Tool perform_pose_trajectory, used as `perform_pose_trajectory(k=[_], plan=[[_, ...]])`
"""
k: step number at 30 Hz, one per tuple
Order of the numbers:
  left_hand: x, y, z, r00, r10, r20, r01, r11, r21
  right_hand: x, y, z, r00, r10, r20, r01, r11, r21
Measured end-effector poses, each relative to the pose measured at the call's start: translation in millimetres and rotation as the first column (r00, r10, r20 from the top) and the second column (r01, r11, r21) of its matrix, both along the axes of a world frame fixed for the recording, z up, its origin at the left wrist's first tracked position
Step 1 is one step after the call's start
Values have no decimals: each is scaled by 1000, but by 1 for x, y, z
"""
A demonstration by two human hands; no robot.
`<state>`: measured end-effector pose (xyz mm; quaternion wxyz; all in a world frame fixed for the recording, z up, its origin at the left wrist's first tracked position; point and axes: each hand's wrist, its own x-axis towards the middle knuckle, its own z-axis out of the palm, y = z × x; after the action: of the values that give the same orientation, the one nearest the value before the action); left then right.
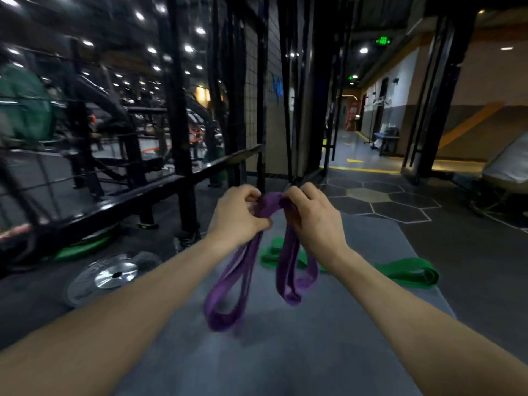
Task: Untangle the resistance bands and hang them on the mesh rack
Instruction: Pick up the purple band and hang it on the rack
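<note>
A purple resistance band (228,284) hangs in two long loops from a knot held up in front of me. My left hand (237,215) grips the left side of that knot and my right hand (311,221) pinches the right side, fingers curled into the band. A green resistance band (411,271) lies below on the grey mat (285,352), partly hidden behind the purple loops. The black mesh rack (253,104) stands upright just beyond my hands.
Black steel gym frames (183,115) fill the left side. A silver weight plate (114,274) and a green plate (85,247) lie on the floor at left. A corridor opens at the right, with a grey pad (508,164) leaning there.
</note>
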<state>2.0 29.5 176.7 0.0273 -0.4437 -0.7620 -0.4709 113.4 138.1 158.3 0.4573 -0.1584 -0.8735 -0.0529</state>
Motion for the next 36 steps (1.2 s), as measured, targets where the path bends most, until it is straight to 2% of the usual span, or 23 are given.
perform_pose_trajectory(k=[3,5,7,10,12,17,20,24,28,32,36], plan=[[-6,-43,6,962,133,-237,-101,985,143,-24,-34,18,997,64,-30,-66,995,-74],[-12,-67,4,889,201,-411,-149,977,154,-41,-56,30,993,104,-52,-111,985,-130],[-19,-88,2,832,290,-474,-257,957,134,-57,-75,40,988,140,-66,-149,973,-178],[-28,-115,1,764,434,-477,-440,892,107,-76,-97,51,978,196,-69,-206,956,-211],[-34,-128,2,744,464,-481,-480,872,100,-88,-107,54,970,230,-73,-241,945,-223],[-46,-149,4,766,483,-423,-517,855,40,-115,-123,60,957,277,-87,-290,922,-255],[-54,-155,7,811,445,-379,-465,884,42,-128,-125,66,949,298,-100,-315,904,-290],[-81,-160,39,868,397,-297,-371,918,143,-143,-124,79,937,316,-151,-348,882,-319],[-105,-159,89,885,412,-216,-336,887,317,-162,-126,107,922,304,-241,-372,869,-326],[-126,-162,131,867,460,-191,-364,847,387,-190,-132,133,894,335,-298,-423,852,-310],[-141,-176,157,834,515,-196,-416,822,390,-217,-141,153,855,412,-315,-498,821,-278]])
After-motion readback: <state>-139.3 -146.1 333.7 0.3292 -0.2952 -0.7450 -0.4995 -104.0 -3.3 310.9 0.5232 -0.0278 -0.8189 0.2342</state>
